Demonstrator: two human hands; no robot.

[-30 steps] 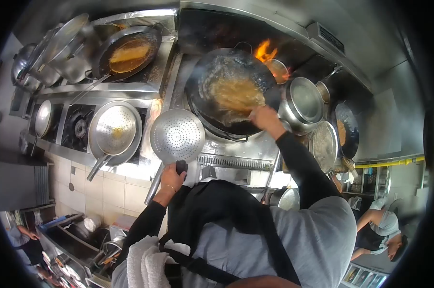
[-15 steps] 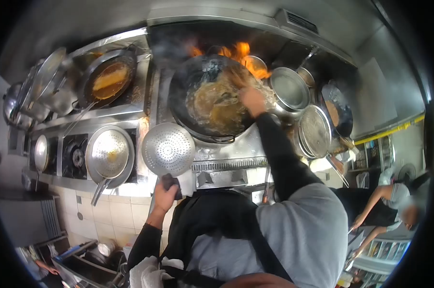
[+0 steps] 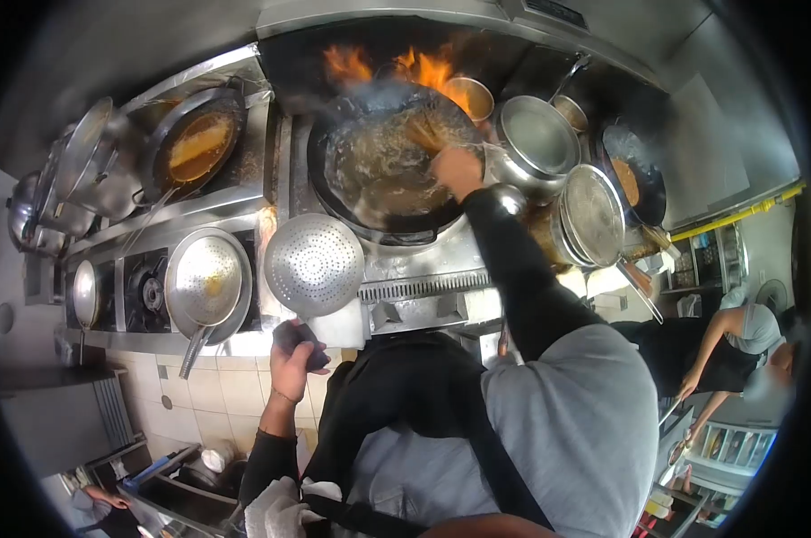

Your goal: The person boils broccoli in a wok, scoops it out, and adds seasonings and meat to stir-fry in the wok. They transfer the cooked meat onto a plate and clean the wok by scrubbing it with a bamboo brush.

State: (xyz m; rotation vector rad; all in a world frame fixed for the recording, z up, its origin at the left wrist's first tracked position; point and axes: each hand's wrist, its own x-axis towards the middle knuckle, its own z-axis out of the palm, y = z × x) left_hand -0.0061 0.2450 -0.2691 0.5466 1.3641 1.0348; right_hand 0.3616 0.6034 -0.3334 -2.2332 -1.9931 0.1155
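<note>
My right hand (image 3: 457,172) is closed on a brown wok brush (image 3: 426,134), blurred by motion, with its bristles in the wok. The large black wok (image 3: 327,193) holds swirling brownish water, and steam rises from it. My left hand (image 3: 291,369) is wrapped round the dark handle (image 3: 300,344) of a round perforated skimmer (image 3: 314,266). The skimmer's bowl sits over the stove's front edge, left of the wok and apart from it.
Flames (image 3: 428,72) rise behind the wok. To the right stand a steel pot (image 3: 540,134) and a mesh strainer (image 3: 594,215). On the left are a pan with oil (image 3: 199,148) and a stacked strainer (image 3: 206,280). Another person (image 3: 737,345) works at far right.
My right hand and the brush have swept left and slightly upward within the wok, and the water has shifted. The flames have spread left. My left hand still grips the skimmer.
</note>
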